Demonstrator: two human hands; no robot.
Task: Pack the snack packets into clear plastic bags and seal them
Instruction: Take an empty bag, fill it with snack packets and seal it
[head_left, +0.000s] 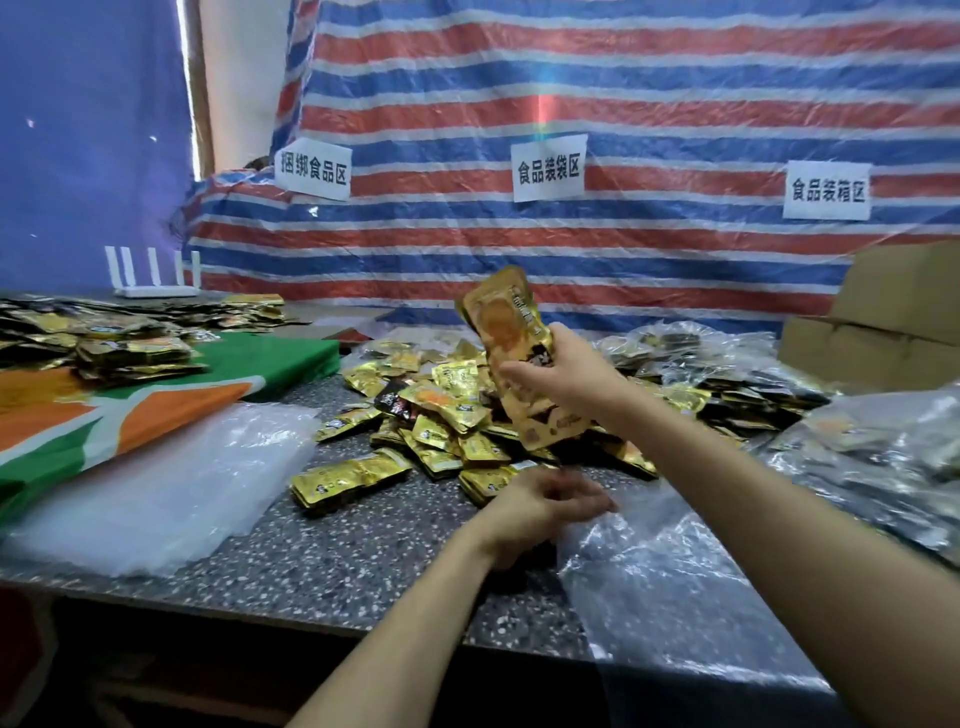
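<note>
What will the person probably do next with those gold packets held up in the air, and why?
Probably lower the right hand and slide its gold packets into the clear bag. The packets are lifted above the loose pile, and the left hand grips the bag's edge on the counter, seemingly holding its mouth ready. The bag looks empty.

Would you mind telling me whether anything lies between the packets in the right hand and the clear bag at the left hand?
Nothing visible does. The right hand holds the packets in the air above the loose pile, and the clear bag lies nearer on the counter, its edge held by the left hand.
</note>
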